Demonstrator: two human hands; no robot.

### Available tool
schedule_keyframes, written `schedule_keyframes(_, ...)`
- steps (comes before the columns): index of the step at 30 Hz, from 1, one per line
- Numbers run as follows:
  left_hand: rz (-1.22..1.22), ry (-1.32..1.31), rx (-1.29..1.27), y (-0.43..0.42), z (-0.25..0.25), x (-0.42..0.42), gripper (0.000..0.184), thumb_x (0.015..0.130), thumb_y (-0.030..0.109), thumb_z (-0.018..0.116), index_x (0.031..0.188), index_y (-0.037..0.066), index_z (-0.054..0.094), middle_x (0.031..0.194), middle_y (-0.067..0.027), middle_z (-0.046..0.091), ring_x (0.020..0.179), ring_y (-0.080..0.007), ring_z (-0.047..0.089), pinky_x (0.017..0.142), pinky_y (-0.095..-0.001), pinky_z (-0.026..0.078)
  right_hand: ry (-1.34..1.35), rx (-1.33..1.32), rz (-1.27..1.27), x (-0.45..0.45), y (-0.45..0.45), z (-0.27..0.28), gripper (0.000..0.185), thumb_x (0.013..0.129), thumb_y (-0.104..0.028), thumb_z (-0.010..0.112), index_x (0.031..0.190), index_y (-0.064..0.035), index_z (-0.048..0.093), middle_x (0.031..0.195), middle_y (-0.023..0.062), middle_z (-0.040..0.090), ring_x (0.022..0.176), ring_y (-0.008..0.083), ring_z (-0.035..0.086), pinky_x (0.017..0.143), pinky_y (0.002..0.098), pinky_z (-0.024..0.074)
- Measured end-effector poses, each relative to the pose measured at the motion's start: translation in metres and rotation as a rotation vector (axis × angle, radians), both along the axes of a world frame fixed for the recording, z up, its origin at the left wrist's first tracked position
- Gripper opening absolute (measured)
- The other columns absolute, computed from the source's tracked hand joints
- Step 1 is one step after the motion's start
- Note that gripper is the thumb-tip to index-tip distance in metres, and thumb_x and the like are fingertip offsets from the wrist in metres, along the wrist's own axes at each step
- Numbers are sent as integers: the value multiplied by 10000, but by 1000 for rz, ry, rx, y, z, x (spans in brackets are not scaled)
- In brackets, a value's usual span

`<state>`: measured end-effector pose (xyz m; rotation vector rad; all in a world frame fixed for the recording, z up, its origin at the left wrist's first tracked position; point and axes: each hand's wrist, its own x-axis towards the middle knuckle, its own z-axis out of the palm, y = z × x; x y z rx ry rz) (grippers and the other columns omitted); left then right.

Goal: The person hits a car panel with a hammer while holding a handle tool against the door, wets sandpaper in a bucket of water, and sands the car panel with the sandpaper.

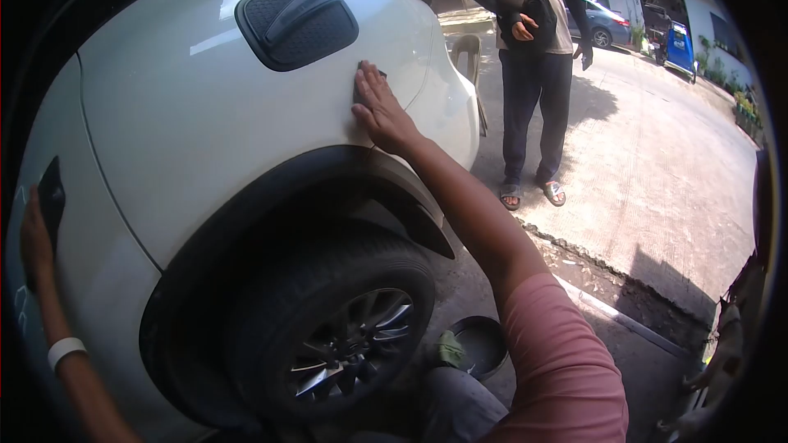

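My right hand (384, 115) lies against the white car's rear side panel (205, 131), above the wheel arch. Under its fingers is a small dark sheet (359, 86), mostly covered, so its kind is unclear. At the far left, my left hand (37, 238) rests edge-on along the car's side, fingers stretched out. Beside it is a dark, pointed shape (54, 197); whether the hand holds it or only touches it does not show. A white band (66, 351) circles the left wrist. The black fuel-lid cover (300, 23) is just up and left of my right hand.
Below sits the rear wheel (353, 349). Near my knee is a black basin (488, 346) with a green cloth (451, 349) at its edge. Another person (533, 74) in sandals stands on the concrete by the rear bumper. A plastic chair (468, 57) is behind the car.
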<state>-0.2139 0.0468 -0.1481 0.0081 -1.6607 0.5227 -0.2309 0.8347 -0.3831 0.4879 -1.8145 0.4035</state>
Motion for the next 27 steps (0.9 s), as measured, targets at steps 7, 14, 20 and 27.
schedule_keyframes(7, 42, -28, -34, -6, 7, 2, 629, 1009, -40, 332, 1587, 189, 234, 1536, -145, 436, 1378, -303, 470, 1132, -394, 413, 33, 233, -11, 13, -70, -30, 728, 1044, -463, 379, 1560, 22, 212, 1650, 230, 115, 1541, 361, 84, 1250, 453, 85)
schedule_keyframes(14, 100, 100, -221, -10, 6, -3, 595, 1006, -26, 383, 1566, 148, 288, 1497, -141, 491, 1341, -302, 514, 1066, -379, 469, 19, -195, -24, -11, 2, -6, 679, 1049, -394, 374, 1571, 5, 203, 1658, 218, 93, 1546, 353, 51, 1249, 448, 61)
schedule_keyframes(20, 4, 40, -59, 7, 0, 5, 481, 1079, 136, 274, 1558, 137, 322, 1517, -135, 470, 1385, -293, 468, 1147, -369, 382, 36, 225, 26, 23, -83, -23, 716, 1048, -467, 369, 1570, -2, 213, 1657, 208, 114, 1543, 352, 79, 1250, 458, 74)
schedule_keyframes(27, 75, -37, -35, 13, 8, 11, 479, 1082, 172, 259, 1555, 147, 334, 1525, -125, 462, 1391, -302, 456, 1159, -373, 363, -38, -138, 27, 9, -19, -25, 678, 1049, -371, 392, 1583, -15, 172, 1666, 186, 101, 1549, 336, 57, 1253, 430, 61)
